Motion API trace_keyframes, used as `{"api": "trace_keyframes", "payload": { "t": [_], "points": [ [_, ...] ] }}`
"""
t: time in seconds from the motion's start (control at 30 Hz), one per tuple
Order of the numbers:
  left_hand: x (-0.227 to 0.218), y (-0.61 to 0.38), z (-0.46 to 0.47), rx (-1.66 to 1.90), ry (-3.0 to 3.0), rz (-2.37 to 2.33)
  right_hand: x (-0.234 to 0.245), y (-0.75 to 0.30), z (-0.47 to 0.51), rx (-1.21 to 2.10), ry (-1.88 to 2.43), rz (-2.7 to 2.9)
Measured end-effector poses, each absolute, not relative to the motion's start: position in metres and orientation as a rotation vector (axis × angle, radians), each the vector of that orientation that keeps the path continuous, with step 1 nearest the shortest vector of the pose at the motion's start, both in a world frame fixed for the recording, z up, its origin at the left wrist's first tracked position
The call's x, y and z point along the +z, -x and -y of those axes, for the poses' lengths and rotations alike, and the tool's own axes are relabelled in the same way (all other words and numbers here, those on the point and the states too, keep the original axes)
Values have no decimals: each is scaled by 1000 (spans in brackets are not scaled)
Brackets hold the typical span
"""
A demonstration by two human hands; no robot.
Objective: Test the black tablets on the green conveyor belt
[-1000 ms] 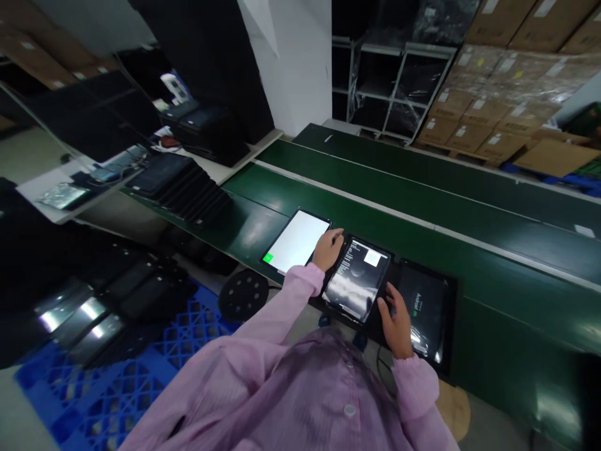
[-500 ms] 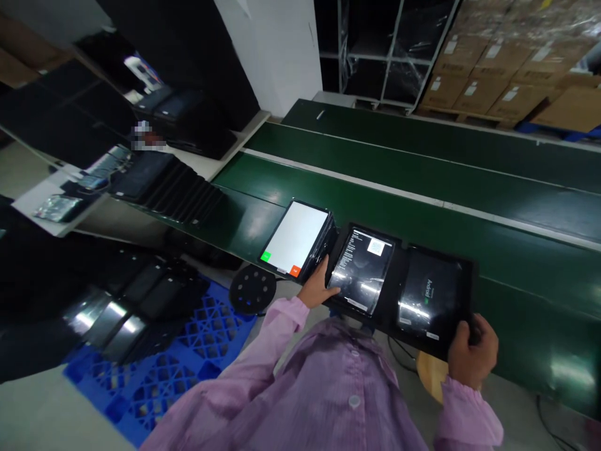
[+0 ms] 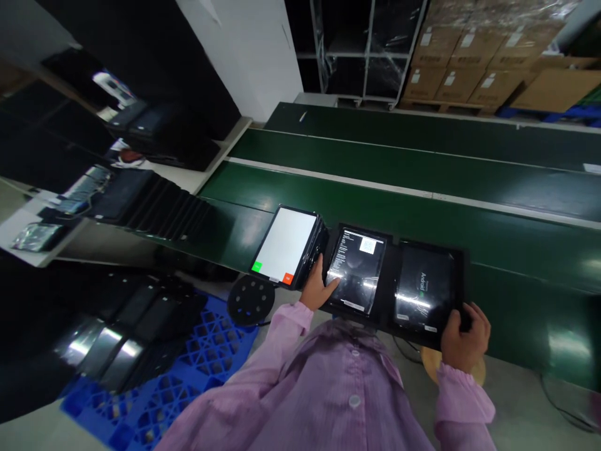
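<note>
A black tray [image 3: 390, 285] sits at the near edge of the green bench, holding two tablets side by side. The left tablet [image 3: 354, 275] shows lines of white text and a QR code; the right tablet [image 3: 425, 288] shows the word Android on a dark screen. My left hand [image 3: 317, 289] grips the tray's left end, its thumb over the left tablet's edge. At the other end, my right hand [image 3: 467, 338] is closed round the tray's right corner. Just left of my left hand, a tablet with a white screen [image 3: 285, 243] and green and red corner squares tops a black stack.
Stacked black trays [image 3: 150, 203] stand farther left along the green bench [image 3: 511, 313]. Below are a round black stool [image 3: 251, 300], a blue pallet [image 3: 220, 338] bearing dark trays, and a wooden stool seat [image 3: 429, 363]. Cardboard boxes [image 3: 479, 47] and a rack [image 3: 366, 56] stand behind.
My view has turned slightly, so the bench, tablets and hands appear shifted a little left. Both hands keep their hold on the tray, and the tablet screens look the same.
</note>
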State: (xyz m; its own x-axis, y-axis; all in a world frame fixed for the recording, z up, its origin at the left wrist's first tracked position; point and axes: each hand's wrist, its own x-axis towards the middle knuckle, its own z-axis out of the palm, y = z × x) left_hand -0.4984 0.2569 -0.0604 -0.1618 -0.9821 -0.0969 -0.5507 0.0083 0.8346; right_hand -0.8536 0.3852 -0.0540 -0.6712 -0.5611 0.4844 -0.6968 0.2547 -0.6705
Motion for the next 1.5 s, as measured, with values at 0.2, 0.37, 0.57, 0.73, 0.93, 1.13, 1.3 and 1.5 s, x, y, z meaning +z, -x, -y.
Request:
{"api": "trace_keyframes", "payload": {
  "t": [0.2, 0.37, 0.57, 0.73, 0.93, 1.13, 1.3, 1.5],
  "points": [
    [-54, 487, -265, -1180, -1526, 1761, -50, 852, -386, 1384, -1194, 2411],
    [-51, 469, -281, -1251, -1447, 1829, -47, 850, -387, 1385, -1172, 2455],
    [-55, 483, -267, -1179, -1554, 1809, -48, 851, -385, 1368, -1192, 2406],
    [-55, 507, -245, -976, -1629, 1785, -52, 853, -384, 1377, -1192, 2387],
    [-56, 512, -242, -937, -1606, 1800, -52, 853, -385, 1399, -1198, 2382],
    [-52, 493, -250, -1128, -1538, 1764, -49, 853, -385, 1419, -1186, 2426],
    [-52, 474, -262, -1267, -1448, 1926, -50, 853, -386, 1419, -1187, 2432],
    [-61, 493, -254, -1078, -1528, 1835, -53, 855, -388, 1391, -1240, 2441]
  ]
}}
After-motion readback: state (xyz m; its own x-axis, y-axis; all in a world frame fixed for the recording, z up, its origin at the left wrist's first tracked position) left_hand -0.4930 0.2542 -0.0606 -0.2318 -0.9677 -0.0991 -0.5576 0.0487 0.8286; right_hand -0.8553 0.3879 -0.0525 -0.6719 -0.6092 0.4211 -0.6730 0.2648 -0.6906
